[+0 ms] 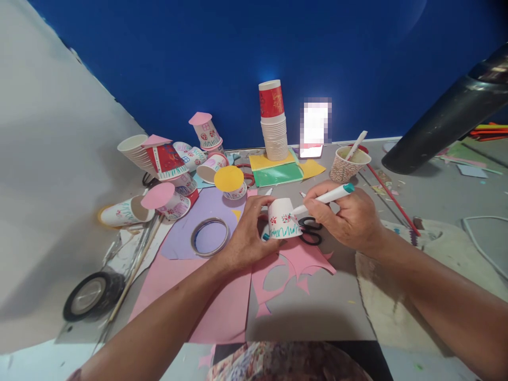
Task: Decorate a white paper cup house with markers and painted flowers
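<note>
My left hand [248, 228] is wrapped round the side of a white paper cup [281, 218], which is upside down and bears red flowers and a wavy green line near its rim. Between the fingers of my right hand [346, 219] is a white marker [324, 199] with a green end. Its tip meets the cup's side, by a flower. Behind the cup and partly hidden lie black-handled scissors [311, 231]. Pink paper scraps [305, 256] with cut-out curves spread below the cup.
Several decorated cups with paper roofs [169, 201] stand at the left. A tape roll [210, 237] lies on purple paper. A tall cup stack [274, 137] and a bright phone [315, 127] are at the back. A dark bottle [436, 116] and a cloth [428, 286] are at the right.
</note>
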{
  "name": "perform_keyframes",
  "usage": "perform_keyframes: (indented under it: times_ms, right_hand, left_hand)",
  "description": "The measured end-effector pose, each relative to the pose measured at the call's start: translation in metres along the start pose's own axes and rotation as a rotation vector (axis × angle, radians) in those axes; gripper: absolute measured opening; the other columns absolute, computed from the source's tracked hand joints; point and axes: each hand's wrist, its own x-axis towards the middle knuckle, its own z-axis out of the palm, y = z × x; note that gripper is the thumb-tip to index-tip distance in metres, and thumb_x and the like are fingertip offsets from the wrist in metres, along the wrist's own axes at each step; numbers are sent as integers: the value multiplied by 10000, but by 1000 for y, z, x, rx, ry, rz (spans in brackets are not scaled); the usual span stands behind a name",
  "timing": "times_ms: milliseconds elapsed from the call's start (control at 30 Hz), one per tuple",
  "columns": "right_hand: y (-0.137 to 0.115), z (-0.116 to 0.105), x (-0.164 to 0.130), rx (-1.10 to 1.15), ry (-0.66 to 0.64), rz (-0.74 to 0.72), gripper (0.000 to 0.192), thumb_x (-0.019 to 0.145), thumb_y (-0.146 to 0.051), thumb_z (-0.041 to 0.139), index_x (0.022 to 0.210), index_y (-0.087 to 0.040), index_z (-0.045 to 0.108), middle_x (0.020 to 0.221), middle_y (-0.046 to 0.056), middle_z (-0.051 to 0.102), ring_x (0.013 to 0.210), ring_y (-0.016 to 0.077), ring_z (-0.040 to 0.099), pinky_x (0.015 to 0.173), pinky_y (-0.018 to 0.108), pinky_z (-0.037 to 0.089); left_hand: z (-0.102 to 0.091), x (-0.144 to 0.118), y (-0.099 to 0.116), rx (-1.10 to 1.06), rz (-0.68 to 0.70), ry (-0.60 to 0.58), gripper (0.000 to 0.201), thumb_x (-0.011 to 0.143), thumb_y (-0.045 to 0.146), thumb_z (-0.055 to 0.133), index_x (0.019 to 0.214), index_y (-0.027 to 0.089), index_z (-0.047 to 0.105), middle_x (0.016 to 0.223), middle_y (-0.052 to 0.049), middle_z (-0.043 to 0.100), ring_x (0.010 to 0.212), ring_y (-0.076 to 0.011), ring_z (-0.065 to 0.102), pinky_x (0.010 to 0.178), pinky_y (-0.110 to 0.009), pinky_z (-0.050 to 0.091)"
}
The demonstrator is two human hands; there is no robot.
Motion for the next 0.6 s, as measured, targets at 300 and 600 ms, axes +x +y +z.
perform_keyframes:
  times_ms: [300, 600]
  right_hand:
    - [8, 1, -6, 145, -34, 30, 205, 1061, -360, 612, 1209, -247, 697, 880, 20, 792, 621, 146, 690, 609, 281, 547]
    - [20, 6, -4, -2, -360, -1, 839, 695, -486, 978, 1434, -313, 619, 1380, 122, 709, 1268, 368, 666, 999, 532, 582]
  left_hand:
    - [-3, 0, 0, -4, 31, 29, 718, 747, 227, 889, 1369, 283, 534, 1398, -99, 536, 1307, -303, 565, 1090, -506, 556]
    - [-4, -3, 4, 36, 38, 8, 800, 785, 328, 897, 1465, 286, 475, 1485, -131, 514, 1367, -322, 555, 1092, -493, 553]
